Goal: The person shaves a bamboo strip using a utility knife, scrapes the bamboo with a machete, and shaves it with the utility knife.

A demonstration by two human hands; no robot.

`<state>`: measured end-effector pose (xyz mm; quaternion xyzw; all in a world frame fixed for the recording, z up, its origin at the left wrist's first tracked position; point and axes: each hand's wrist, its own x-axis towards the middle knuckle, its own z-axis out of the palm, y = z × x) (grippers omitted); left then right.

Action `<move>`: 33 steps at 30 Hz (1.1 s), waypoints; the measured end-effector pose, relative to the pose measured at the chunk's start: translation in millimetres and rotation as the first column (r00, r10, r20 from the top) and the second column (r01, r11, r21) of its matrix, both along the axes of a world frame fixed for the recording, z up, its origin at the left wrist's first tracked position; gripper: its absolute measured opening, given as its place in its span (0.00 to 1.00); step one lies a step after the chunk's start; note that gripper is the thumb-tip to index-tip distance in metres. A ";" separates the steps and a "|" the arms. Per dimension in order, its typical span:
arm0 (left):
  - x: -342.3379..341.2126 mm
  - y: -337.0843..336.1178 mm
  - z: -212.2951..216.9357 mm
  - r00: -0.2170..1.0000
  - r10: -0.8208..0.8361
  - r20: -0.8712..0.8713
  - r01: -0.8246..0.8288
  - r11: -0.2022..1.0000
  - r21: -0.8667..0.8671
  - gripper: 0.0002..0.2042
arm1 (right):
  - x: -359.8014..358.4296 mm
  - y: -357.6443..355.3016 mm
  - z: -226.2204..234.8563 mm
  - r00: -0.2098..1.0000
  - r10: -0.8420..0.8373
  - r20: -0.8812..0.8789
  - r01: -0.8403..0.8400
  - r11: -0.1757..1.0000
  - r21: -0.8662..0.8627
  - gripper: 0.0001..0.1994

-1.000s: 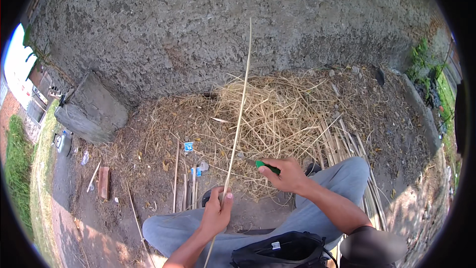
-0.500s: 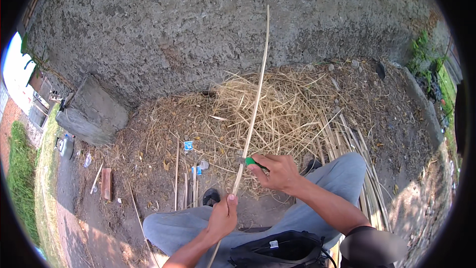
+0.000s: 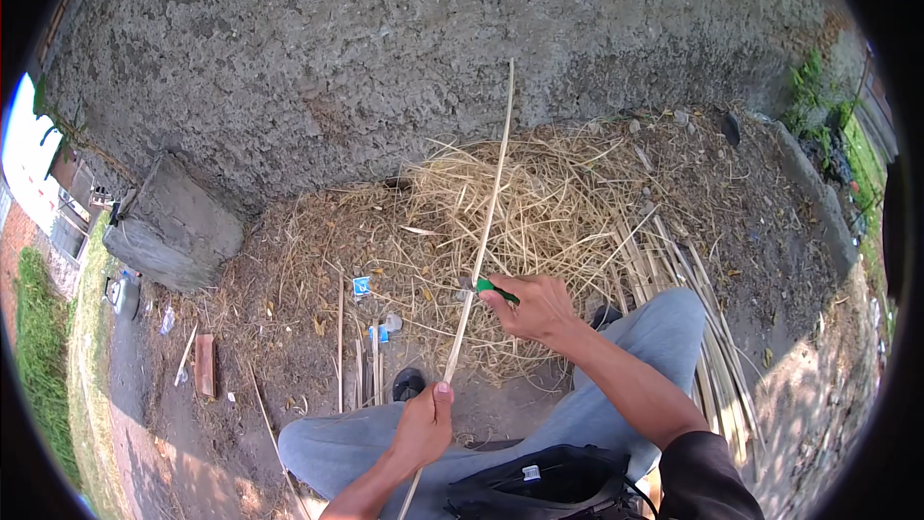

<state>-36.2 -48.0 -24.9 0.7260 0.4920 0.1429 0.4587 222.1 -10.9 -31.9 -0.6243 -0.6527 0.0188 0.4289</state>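
A long, thin, pale strip that looks like bamboo [image 3: 496,183] slants up from my lap toward the wall. My left hand [image 3: 423,424] is closed round its lower part, and the tail end runs down past my wrist. In my closed right hand [image 3: 534,306] is a small knife with a green handle [image 3: 493,289]. The knife's short blade lies across the strip, a little above my left hand. Its exact edge is too small to make out. Behind the strip is a heap of curled pale shavings [image 3: 525,217] on the ground.
A rough grey wall [image 3: 385,48] rises beyond the heap. Long split strips [image 3: 717,356] lie beside my right knee. A concrete block [image 3: 178,226] stands at the left, with a reddish brick [image 3: 204,364] nearer. An open black bag [image 3: 549,491] rests at my lap.
The strip has been drawn back toward me, its far tip now lower against the wall. My right hand with the knife has shifted slightly farther away, up the strip from my left hand.
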 end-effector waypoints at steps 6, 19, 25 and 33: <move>-6.3 -5.9 5.3 0.998 -0.017 -0.059 0.014 0.999 -0.044 0.23 | 8.0 12.1 1.3 0.994 -0.110 -0.009 0.110 0.993 -0.035 0.15; -45.6 -71.6 40.6 0.981 -0.055 -0.186 0.047 0.998 -0.049 0.21 | 83.6 23.2 -16.7 0.906 -0.422 -0.025 0.388 0.854 -0.347 0.17; -67.0 -82.7 68.3 0.982 -0.084 -0.171 0.066 0.992 -0.109 0.20 | 77.0 22.9 -22.5 0.936 -0.352 0.033 0.348 0.903 -0.251 0.18; -117.9 -124.7 49.9 0.951 -0.050 -0.306 0.040 0.998 -0.040 0.18 | 146.6 28.4 -37.5 0.719 -0.626 -0.302 0.504 0.768 -0.395 0.23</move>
